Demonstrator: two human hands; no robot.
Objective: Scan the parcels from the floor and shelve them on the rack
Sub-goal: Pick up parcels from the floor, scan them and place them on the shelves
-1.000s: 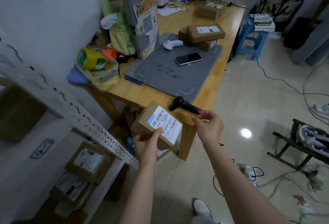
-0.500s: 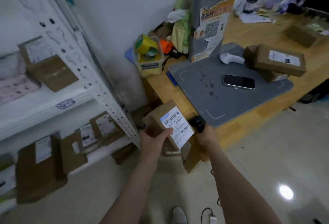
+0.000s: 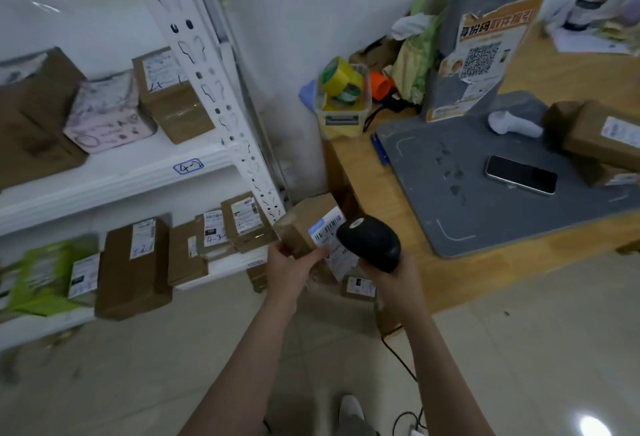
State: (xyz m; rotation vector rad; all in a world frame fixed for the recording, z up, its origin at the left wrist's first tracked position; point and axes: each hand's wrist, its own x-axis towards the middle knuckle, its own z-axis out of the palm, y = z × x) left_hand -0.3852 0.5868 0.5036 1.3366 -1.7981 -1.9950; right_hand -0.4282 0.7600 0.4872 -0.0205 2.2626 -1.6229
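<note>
A person's two bare arms reach forward over a tiled floor. The left hand grips a small brown parcel at centre frame, its white barcode label facing up. The right hand is wrapped around a black scanner, whose head is just beside the label at 3 o'clock. At 9 o'clock stands a white rack with labelled parcels on two shelves. At 2 o'clock, a wooden tabletop carries a grey mat, a phone and more boxes.
</note>
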